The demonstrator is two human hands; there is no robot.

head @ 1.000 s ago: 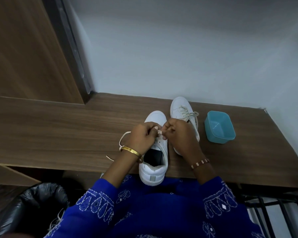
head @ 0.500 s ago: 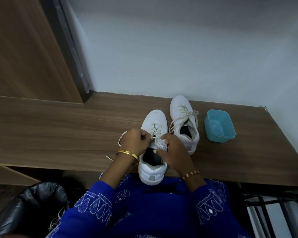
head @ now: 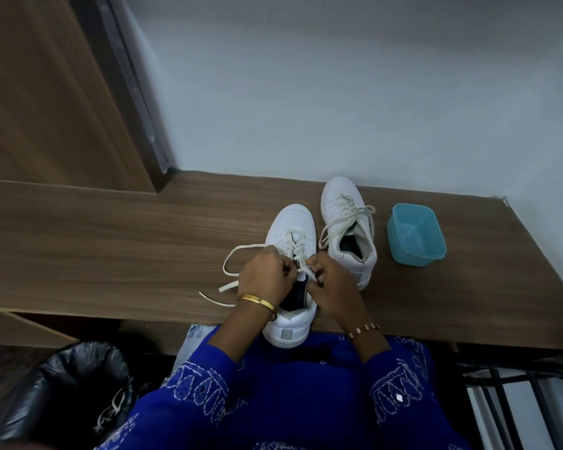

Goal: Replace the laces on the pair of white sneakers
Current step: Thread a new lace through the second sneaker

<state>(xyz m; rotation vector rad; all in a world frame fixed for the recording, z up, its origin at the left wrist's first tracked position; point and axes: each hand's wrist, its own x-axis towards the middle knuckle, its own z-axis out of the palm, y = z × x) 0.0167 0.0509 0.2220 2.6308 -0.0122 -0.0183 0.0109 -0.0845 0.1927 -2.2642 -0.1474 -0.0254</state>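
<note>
Two white sneakers stand toe-away on the wooden desk (head: 111, 241). The near sneaker (head: 291, 222) sits at the front edge, heel overhanging toward me. My left hand (head: 265, 276) and my right hand (head: 333, 282) meet over its tongue, each pinching part of the cream lace (head: 301, 251) near the upper eyelets. A loose loop of that lace (head: 231, 258) trails left across the desk. The far sneaker (head: 348, 228) stands to the right, laced, its ends hanging loose.
A light blue plastic tub (head: 416, 235) sits right of the far sneaker. A bin lined with a black bag (head: 69, 394) stands below left of the desk. A black metal rack (head: 517, 401) is at lower right. A wooden panel rises at left.
Both hands dropped from the mid lacing toward the shoe's opening and now pinch the lace there. The far sneaker, earlier partly hidden by my right hand, shows fully.
</note>
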